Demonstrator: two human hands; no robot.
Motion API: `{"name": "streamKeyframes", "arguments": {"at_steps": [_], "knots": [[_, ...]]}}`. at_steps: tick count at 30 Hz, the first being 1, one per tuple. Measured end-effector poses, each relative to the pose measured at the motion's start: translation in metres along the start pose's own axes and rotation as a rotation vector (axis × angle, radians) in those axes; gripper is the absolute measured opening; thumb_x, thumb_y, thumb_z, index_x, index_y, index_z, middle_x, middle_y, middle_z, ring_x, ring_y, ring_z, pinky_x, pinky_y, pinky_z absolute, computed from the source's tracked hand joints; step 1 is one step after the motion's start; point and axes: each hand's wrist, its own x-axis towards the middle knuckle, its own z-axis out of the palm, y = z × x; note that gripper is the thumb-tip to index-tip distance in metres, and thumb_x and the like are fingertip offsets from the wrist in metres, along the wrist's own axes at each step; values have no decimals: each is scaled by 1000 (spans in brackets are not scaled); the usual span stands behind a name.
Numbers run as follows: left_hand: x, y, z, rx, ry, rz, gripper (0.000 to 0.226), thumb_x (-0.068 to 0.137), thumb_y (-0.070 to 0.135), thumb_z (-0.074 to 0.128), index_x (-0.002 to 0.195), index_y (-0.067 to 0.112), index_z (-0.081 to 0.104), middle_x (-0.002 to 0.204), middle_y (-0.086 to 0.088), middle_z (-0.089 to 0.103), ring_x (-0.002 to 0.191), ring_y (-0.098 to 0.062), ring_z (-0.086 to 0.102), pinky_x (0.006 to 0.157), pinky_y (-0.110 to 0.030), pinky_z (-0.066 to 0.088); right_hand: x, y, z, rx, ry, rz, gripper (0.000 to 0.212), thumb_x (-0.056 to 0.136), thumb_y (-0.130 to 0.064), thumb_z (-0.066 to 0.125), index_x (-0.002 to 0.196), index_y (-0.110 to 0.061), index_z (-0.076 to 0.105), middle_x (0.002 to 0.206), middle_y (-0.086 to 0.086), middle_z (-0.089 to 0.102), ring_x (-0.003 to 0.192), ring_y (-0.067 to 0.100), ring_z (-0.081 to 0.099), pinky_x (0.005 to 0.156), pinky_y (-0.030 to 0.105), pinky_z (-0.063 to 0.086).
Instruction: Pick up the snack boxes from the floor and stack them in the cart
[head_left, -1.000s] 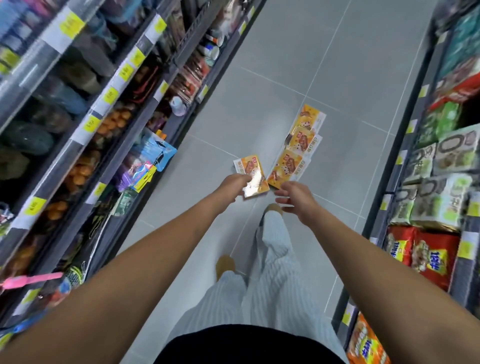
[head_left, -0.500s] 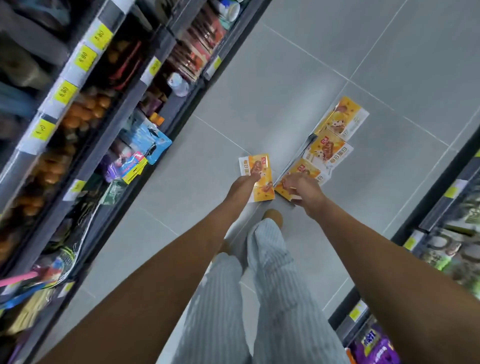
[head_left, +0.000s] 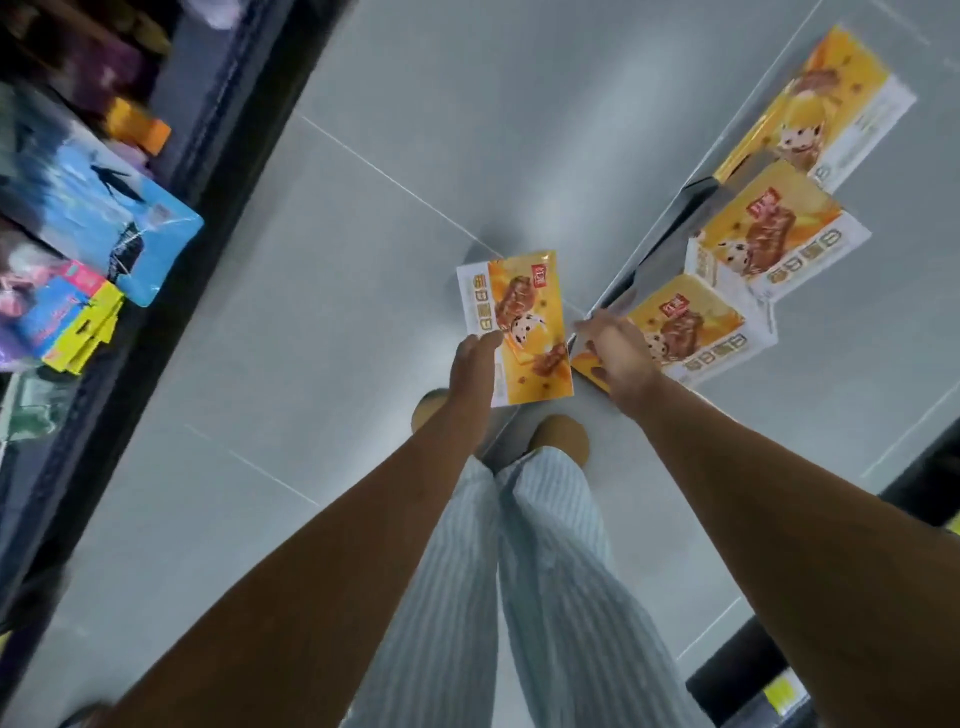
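Bare floor (head_left: 395, 156) open at 12 and 9 o'clock. Shelf base (head_left: 171, 260) blocks 10. Boxes (head_left: 769, 244) line 1–2. Feet (head_left: 558, 436) crowd 6.

Retail shop aisle: stocked shelving (head_left: 171, 171) with hanging packets (head_left: 104, 208) left of the left hand (head_left: 470, 364), grey tiled floor (head_left: 363, 260) beneath.

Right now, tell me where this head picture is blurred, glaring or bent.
Head view: motion blur smears the left shelf's blue snack bag; a pale sheen lies on the grey floor tiles; the orange-yellow snack box in the left hand stays readable; wide-angle bending fans the forearms outward.
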Motion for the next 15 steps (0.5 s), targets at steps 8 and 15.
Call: {"name": "streamKeyframes", "arguments": {"at_steps": [8, 15], "knots": [[137, -43, -4, 36, -66, -34, 58, 87, 36, 54, 134, 7, 41, 124, -15, 58, 97, -24, 61, 70, -29, 47, 110, 54, 49, -55, 3, 25, 21, 91, -16, 58, 110, -12, 50, 95, 2, 58, 81, 18, 57, 63, 27, 46], [174, -63, -5, 16, -167, -43, 43, 81, 36, 51, 120, 17, 52, 121, -16, 63, 106, -34, 63, 94, -45, 51, 147, 79, 62, -97, -22, 25, 43, 90, -21, 61, 131, -13, 50, 117, 4, 62, 90, 19, 61, 61, 23, 46]]}}
